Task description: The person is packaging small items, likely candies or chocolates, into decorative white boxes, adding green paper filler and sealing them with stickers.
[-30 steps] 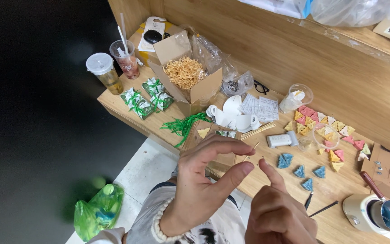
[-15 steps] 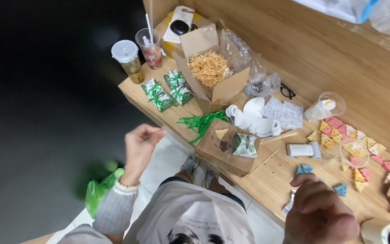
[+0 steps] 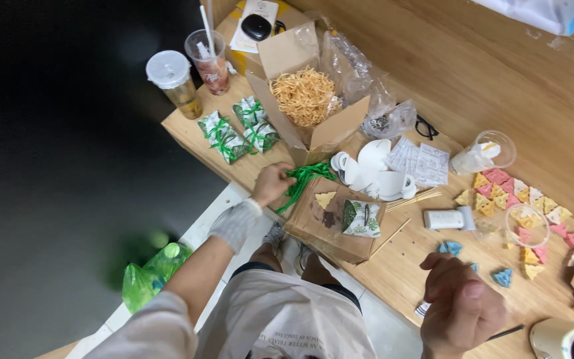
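Green-ribboned wrapped packages (image 3: 240, 131) beside open cardboard box (image 3: 300, 100)

From my feed the wooden table (image 3: 393, 266) is evenly and warmly lit from overhead, with only soft, short shadows, while the floor on the left falls into near-black. My right hand (image 3: 463, 309) sits close to the lens and looks soft, and the straight table edges bow from wide-angle distortion toward the corners.

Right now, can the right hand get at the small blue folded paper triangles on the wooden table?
Probably yes. The right hand, closed in a fist, hovers just beside the small blue folded paper triangles on the wooden table, and nothing lies between them.
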